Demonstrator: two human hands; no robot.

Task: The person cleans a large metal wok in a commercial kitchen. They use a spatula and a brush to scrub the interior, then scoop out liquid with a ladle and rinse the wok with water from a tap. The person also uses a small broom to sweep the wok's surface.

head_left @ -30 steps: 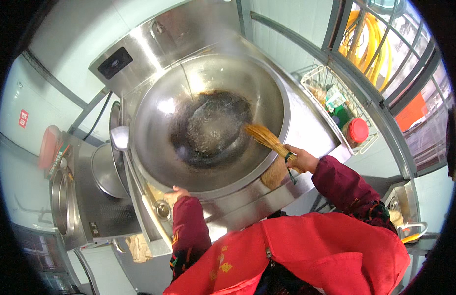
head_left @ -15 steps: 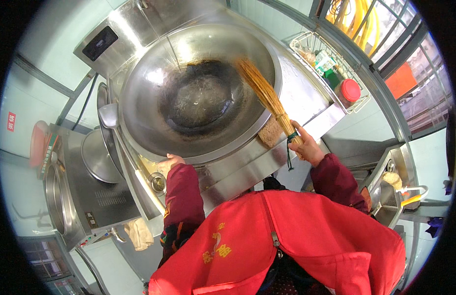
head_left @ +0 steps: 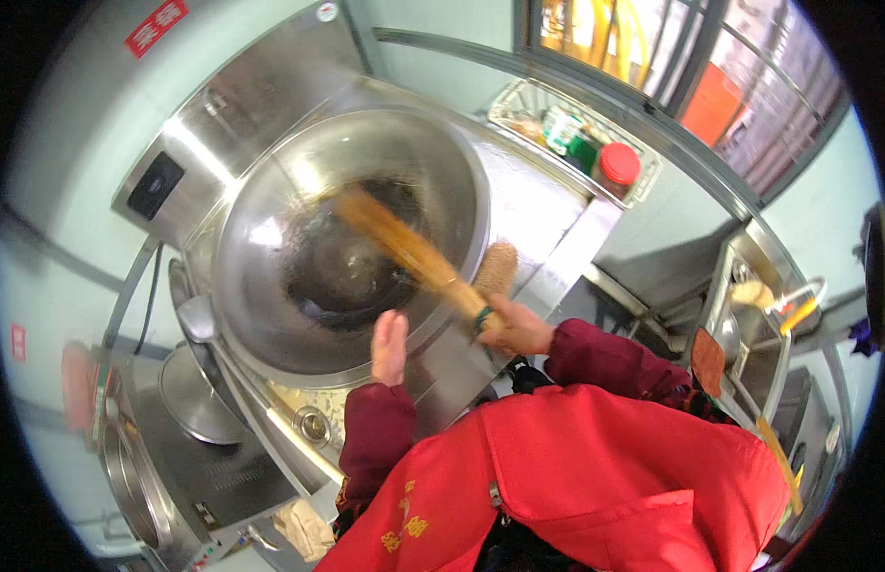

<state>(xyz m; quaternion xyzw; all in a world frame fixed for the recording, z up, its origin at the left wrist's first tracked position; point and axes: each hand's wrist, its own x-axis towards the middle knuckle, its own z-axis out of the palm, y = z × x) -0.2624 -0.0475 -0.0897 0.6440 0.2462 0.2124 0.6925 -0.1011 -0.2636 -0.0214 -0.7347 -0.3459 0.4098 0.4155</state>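
A large steel wok [head_left: 447, 176], dark at its bottom, fills the middle of the view. Held in my right hand [head_left: 519, 329], a bamboo wok brush [head_left: 409, 250] slants over the wok with its bristle end above the dark bottom, blurred by motion. Its handle end has a dark green tie by my fingers. My left hand [head_left: 389, 351] is raised at the wok's near rim, fingers straight and holding nothing. Whether it touches the rim I cannot tell. Beside the wok's right edge lies a brown, rough-looking scrubber [head_left: 497, 267].
A long-handled metal spatula [head_left: 196, 319] leans at the wok's left. Nearby is a small strainer cup [head_left: 314, 426], with a lidded pot [head_left: 196, 400] farther left. A wire basket [head_left: 643, 162] holds a red-lidded jar [head_left: 616, 170] at back right. A sink [head_left: 748, 357] stands right.
The brush has swung left and down, from the wok's right rim to over its middle. My left hand has left the rim's lower left and moved right, fingers straightened. The view has shifted.
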